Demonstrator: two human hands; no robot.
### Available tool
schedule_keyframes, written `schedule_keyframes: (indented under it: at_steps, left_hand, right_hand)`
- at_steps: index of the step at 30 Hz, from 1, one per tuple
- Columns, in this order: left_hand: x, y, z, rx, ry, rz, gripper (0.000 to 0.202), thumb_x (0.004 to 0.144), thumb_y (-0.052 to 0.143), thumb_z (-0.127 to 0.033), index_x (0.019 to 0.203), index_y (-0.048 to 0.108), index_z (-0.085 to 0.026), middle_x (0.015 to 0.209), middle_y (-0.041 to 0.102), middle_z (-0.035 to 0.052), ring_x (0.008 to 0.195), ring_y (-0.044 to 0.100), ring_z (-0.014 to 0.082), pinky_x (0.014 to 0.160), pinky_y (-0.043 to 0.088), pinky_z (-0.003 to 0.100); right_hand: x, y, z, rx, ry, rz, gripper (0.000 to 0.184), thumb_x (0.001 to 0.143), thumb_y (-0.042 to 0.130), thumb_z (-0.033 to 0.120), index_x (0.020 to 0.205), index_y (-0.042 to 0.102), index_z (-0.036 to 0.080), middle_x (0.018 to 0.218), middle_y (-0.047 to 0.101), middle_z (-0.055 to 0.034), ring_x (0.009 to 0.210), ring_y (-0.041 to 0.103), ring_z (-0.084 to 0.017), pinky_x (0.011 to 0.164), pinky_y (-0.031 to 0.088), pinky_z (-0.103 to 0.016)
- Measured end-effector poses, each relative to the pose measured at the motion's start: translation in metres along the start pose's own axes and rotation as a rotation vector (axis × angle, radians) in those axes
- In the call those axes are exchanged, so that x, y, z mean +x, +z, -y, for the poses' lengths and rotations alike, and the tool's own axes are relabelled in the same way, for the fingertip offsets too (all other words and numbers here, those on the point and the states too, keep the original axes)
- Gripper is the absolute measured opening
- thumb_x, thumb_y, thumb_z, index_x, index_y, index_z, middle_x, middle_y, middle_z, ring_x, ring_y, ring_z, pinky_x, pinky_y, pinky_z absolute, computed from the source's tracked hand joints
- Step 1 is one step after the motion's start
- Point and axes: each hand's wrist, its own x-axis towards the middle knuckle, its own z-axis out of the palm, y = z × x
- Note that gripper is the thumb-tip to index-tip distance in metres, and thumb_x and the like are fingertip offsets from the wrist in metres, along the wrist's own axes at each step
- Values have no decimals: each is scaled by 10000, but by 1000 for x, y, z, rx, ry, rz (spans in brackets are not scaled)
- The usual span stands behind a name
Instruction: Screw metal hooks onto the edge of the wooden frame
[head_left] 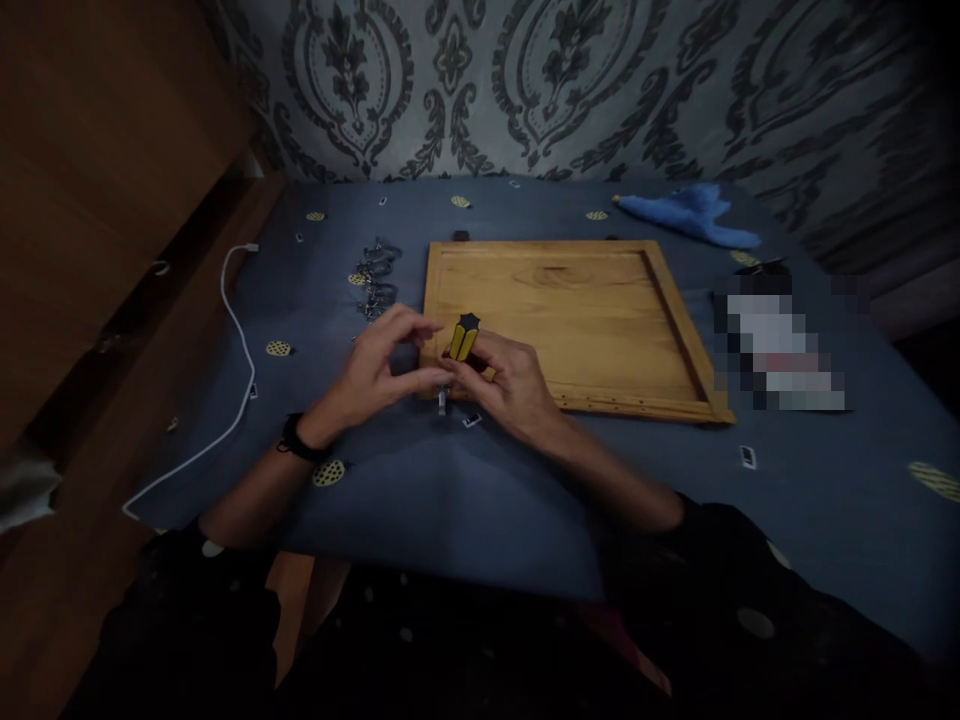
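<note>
My right hand (pixel 514 385) is closed around the yellow-and-black handle of a screwdriver (pixel 465 338), which stands near the front left corner of a wooden framed board (pixel 540 320). Its shaft is hidden by my fingers. Close by on the left, my left hand (pixel 379 365) has its thumb and forefinger curved but apart, with the thumb tip close to the screwdriver. A small metal piece (pixel 442 400) shows below the fingers at the board's corner. A row of small holes runs along the board's front rail.
Several metal hooks or clips (pixel 375 280) lie in a pile left of the board. A white cable (pixel 244 350) runs along the table's left side. At the back right lies a blue cloth (pixel 690 213); a blurred packet (pixel 780 350) lies right of the board.
</note>
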Motion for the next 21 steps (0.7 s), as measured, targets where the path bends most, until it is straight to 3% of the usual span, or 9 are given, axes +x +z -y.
schedule_keyframes:
  at_steps: [3, 8, 12, 14, 17, 21]
  left_hand:
    - [13, 1, -15, -13, 102, -61, 333, 918, 723, -482, 1077, 675, -193, 925, 655, 30, 854, 619, 151, 765, 521, 279]
    - [20, 5, -31, 14, 48, -33, 271, 952, 688, -431, 889, 654, -170, 839, 627, 22, 760, 586, 128, 666, 484, 243]
    - [17, 6, -31, 15, -10, -7, 222, 969, 666, -382, 913, 639, -169, 867, 643, 37, 782, 619, 141, 693, 507, 259]
    - [16, 6, -29, 10, -42, -15, 200, 973, 656, -357, 904, 629, -171, 866, 646, 37, 783, 628, 144, 707, 523, 267]
    - [15, 6, -26, -17, -86, -69, 203, 968, 657, -357, 893, 625, -171, 856, 645, 31, 770, 622, 137, 697, 540, 256]
    - [15, 6, -24, -82, -142, -119, 243, 946, 690, -411, 944, 657, -170, 858, 662, 22, 793, 639, 130, 703, 566, 229]
  right_hand:
    - [0, 1, -1, -2, -47, -8, 282, 1029, 525, 366, 860, 652, 180, 785, 644, -32, 714, 594, -171, 666, 455, -298]
    - [-1, 3, -1, -19, -89, -33, 218, 1035, 517, 332, 949, 663, 194, 813, 661, -23, 724, 607, -167, 676, 476, -292]
    - [-15, -3, 1, -44, -68, -105, 210, 1012, 608, 386, 1096, 653, 200, 941, 700, -48, 791, 654, -180, 714, 521, -312]
    - [-26, -8, 1, -103, -103, -132, 170, 1009, 624, 343, 1088, 653, 196, 933, 708, -62, 816, 670, -195, 733, 532, -331]
    - [-42, -15, 0, -231, -213, -84, 68, 1007, 612, 227, 1014, 677, 208, 923, 733, -68, 859, 685, -215, 765, 535, -365]
    - [-54, -16, -5, -260, -291, 10, 176, 1001, 610, 178, 1160, 684, 175, 1102, 759, -105, 1021, 684, -247, 871, 553, -423]
